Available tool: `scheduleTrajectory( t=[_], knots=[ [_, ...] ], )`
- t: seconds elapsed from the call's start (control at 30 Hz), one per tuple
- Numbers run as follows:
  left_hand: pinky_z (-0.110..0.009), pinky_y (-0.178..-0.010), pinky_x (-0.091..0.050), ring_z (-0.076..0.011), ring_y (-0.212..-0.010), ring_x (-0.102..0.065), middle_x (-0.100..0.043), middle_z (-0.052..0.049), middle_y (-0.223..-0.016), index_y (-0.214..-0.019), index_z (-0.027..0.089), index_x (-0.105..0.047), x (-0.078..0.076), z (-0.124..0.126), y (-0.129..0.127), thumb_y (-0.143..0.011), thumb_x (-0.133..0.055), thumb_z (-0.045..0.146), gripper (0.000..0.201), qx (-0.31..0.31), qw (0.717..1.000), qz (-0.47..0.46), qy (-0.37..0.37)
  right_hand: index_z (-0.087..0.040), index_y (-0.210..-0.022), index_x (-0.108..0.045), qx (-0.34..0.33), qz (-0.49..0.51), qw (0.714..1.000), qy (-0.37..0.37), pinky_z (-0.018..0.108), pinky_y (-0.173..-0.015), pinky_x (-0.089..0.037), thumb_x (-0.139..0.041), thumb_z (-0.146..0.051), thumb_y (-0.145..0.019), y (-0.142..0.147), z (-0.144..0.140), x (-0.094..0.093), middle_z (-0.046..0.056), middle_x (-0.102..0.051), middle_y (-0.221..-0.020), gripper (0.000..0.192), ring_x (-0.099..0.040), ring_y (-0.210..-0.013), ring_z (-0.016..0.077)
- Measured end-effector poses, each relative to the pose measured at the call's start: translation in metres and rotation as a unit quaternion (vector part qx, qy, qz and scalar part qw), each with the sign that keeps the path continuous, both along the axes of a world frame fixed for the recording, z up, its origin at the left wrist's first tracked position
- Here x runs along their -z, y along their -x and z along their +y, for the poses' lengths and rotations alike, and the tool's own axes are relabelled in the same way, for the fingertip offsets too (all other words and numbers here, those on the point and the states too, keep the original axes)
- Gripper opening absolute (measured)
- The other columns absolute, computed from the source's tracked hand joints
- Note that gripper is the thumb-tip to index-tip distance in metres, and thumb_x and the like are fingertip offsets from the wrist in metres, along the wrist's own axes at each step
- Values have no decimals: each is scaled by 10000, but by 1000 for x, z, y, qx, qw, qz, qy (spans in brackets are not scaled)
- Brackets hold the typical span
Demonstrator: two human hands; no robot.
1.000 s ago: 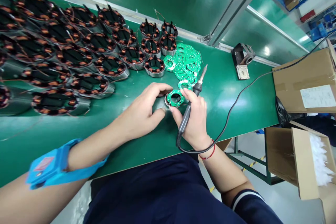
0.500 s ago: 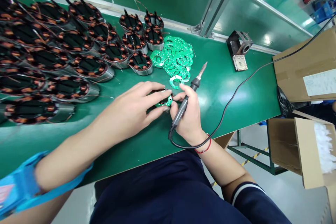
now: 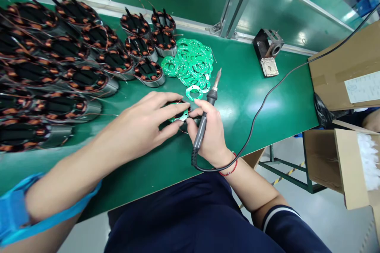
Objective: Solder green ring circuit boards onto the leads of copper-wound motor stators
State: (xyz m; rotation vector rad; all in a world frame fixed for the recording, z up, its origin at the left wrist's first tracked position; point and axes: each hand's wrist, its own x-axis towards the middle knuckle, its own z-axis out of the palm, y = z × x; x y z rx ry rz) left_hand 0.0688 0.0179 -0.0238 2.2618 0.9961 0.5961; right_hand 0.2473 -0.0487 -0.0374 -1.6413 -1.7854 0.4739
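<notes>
My left hand (image 3: 151, 116) is closed around a small motor stator with a green ring-shaped circuit board (image 3: 179, 116) on its top. The hand covers most of the stator. In my right hand (image 3: 211, 134) lies a soldering iron (image 3: 201, 131), held across the fingers with its tip pointing up and away from the stator. The right thumb and fingertips reach the stator's right edge, where a thin wire shows; whether they pinch it is hard to see. Just beyond the hands, a loose ring board (image 3: 194, 87) lies by a pile of green ring boards (image 3: 194, 57).
Several copper-wound stators (image 3: 150, 73) stand in rows along the left of the green bench (image 3: 237, 122). A soldering iron stand (image 3: 268, 49) sits at the back right. The iron's black cable (image 3: 257, 112) runs past cardboard boxes (image 3: 347, 67). Part of another person shows at the right edge.
The view has shifted slightly, moving the bench items left. Both hands keep their holds, and more of the board on the stator shows between the fingers.
</notes>
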Motion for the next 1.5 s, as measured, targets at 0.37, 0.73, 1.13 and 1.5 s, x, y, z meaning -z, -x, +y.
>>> scheduleTrajectory(
  t=[0.37,0.73,1.13,1.5],
  knots=[
    [-515,-995,-540,-327,-1179,-596,-661,-106,-1268,-1329,248,-509,12,0,-2,-1024,-463,432,359,-25,999,21,-18,-256,-1408,-492,-21,3,1000,6,417,-1024,-546,-534,-164,-965,-4,2,-1,3,-756,-977,454,-722,-997,190],
    [-453,-945,-495,-298,-1011,-645,-714,-126,-1069,-1031,195,-616,-17,13,25,-946,-390,374,300,-28,988,144,56,-237,-1487,-456,-180,-53,982,-34,460,-1123,-521,-519,-233,-1010,-17,40,-10,84,-670,-1355,482,-649,-1260,248],
    [-299,-659,-459,-173,-686,-574,-665,-13,-732,-717,212,-607,-15,6,-5,-710,-645,503,293,-183,924,-160,294,-279,-1419,-526,-204,-94,965,-132,461,-1092,-517,-535,-364,-1036,-8,30,-8,62,-688,-1420,392,-617,-1328,250],
    [-289,-572,-385,-146,-575,-476,-543,14,-611,-712,219,-604,-14,11,1,-691,-687,420,219,-187,879,-225,376,-229,-1403,-547,-178,-101,960,-189,414,-990,-542,-459,-239,-1060,-10,29,-11,52,-804,-1160,354,-717,-1050,213]
  ],
)
